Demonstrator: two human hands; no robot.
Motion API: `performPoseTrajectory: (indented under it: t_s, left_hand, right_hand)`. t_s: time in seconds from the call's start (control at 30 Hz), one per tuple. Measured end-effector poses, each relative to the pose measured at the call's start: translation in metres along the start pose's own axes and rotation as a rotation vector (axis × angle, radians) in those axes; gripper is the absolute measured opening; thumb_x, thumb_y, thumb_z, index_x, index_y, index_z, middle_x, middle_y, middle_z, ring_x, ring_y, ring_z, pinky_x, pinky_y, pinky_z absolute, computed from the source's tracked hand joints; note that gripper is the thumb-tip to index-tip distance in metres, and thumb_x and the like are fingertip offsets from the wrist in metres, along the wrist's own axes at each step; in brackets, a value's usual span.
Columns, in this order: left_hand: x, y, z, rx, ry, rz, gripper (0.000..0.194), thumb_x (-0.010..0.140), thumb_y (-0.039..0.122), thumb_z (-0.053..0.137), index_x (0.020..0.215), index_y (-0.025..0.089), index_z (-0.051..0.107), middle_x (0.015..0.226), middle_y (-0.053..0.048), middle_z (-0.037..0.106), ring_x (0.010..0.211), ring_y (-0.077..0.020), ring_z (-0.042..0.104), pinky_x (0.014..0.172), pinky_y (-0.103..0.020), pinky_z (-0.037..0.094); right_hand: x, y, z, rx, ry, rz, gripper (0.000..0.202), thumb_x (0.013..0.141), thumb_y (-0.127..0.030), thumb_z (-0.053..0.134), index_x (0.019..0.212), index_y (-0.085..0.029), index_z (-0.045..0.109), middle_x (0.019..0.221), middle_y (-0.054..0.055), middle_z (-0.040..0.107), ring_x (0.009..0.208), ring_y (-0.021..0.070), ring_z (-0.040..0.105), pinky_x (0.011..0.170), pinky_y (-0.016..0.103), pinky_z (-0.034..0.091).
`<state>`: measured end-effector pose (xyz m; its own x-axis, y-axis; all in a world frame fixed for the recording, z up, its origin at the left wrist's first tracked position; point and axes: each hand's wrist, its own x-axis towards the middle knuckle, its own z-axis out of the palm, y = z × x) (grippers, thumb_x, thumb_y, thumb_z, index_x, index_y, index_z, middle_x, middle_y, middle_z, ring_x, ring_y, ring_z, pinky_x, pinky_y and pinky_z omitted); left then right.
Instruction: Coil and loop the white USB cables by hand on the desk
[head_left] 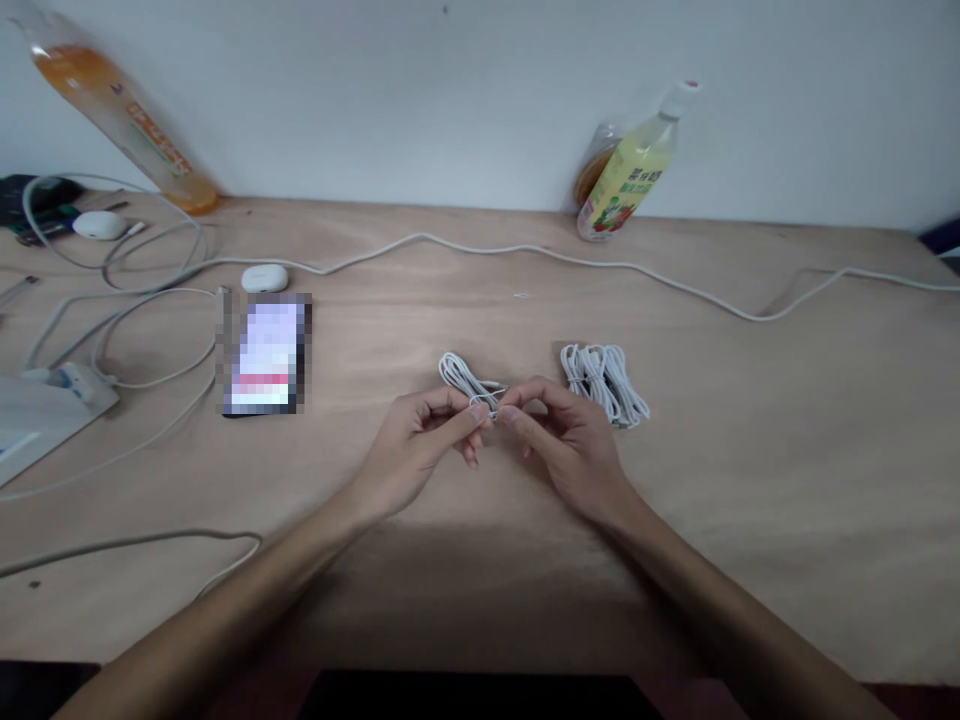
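Observation:
A small coiled white cable lies on the wooden table, its near end between my two hands. My left hand is closed, thumb and index finger pinching a thin white tie that loops about the coil's near end. From the other side my right hand pinches at the same spot, its fingertips almost touching those of the left. The fingertips partly hide the tie's ends. Just beyond my right hand sits a stack of several bundled white cables.
A phone and a white earbud case lie at left, near tangled cables and a white power strip. One long white cable crosses the back. An orange drink bottle and a yellow drink bottle stand by the wall.

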<state>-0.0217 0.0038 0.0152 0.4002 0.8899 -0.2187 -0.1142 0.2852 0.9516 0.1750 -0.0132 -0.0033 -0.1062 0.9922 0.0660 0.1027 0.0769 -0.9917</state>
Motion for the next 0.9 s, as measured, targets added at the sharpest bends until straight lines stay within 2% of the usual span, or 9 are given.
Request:
performPoseTrajectory:
  t_s: [0.13,0.37,0.57,0.7,0.8,0.9]
  left_hand:
    - [-0.001,0.000,0.000,0.080,0.040,0.063,0.022,0.094,0.033,0.079,0.079,0.017,0.076,0.071,0.001,0.070,0.063,-0.0121,0.064,0.066,-0.025,0.058]
    - [-0.005,-0.007,0.001,0.294,0.115,0.216,0.022,0.097,0.028,0.076,0.078,0.017,0.075,0.072,0.001,0.071,0.069,-0.0121,0.065,0.067,-0.022,0.053]
    - [-0.008,-0.016,0.000,0.520,0.188,0.414,0.016,0.101,0.024,0.075,0.086,0.017,0.077,0.077,0.001,0.074,0.070,-0.0119,0.066,0.067,-0.023,0.049]
    - [-0.009,-0.015,0.001,0.633,0.195,0.528,0.015,0.103,0.021,0.073,0.089,0.016,0.077,0.079,0.000,0.075,0.070,-0.0123,0.067,0.069,-0.024,0.050]
    - [-0.010,-0.013,0.002,0.636,0.196,0.533,0.014,0.102,0.021,0.073,0.089,0.017,0.077,0.079,0.000,0.075,0.071,-0.0126,0.067,0.070,-0.024,0.051]
    - [-0.010,-0.011,0.002,0.539,0.194,0.437,0.017,0.101,0.024,0.074,0.086,0.017,0.077,0.077,0.000,0.074,0.070,-0.0125,0.066,0.068,-0.023,0.051]
  right_hand:
    - [0.000,-0.001,0.002,0.028,0.017,0.063,0.021,0.097,-0.042,0.073,0.095,-0.022,0.080,0.089,0.003,0.078,0.061,0.0127,0.058,0.049,0.023,0.049]
    - [0.000,-0.003,0.003,0.069,-0.024,0.119,0.021,0.094,-0.043,0.077,0.086,-0.023,0.076,0.067,-0.003,0.062,0.051,0.0108,0.047,0.046,0.024,0.038]
    - [0.000,-0.005,0.005,0.110,-0.021,0.153,0.023,0.093,-0.044,0.077,0.085,-0.023,0.074,0.066,-0.004,0.060,0.050,0.0100,0.045,0.045,0.023,0.036]
    - [0.000,-0.005,0.004,0.123,-0.028,0.170,0.021,0.093,-0.042,0.077,0.086,-0.022,0.075,0.067,-0.004,0.060,0.050,0.0099,0.045,0.044,0.023,0.035]
    - [0.000,-0.005,0.004,0.135,-0.030,0.178,0.022,0.092,-0.043,0.078,0.086,-0.022,0.075,0.066,-0.004,0.059,0.050,0.0099,0.044,0.045,0.023,0.035]
    - [0.001,-0.006,0.004,0.159,-0.029,0.179,0.024,0.092,-0.045,0.079,0.085,-0.023,0.075,0.064,-0.005,0.057,0.050,0.0104,0.043,0.045,0.024,0.036]
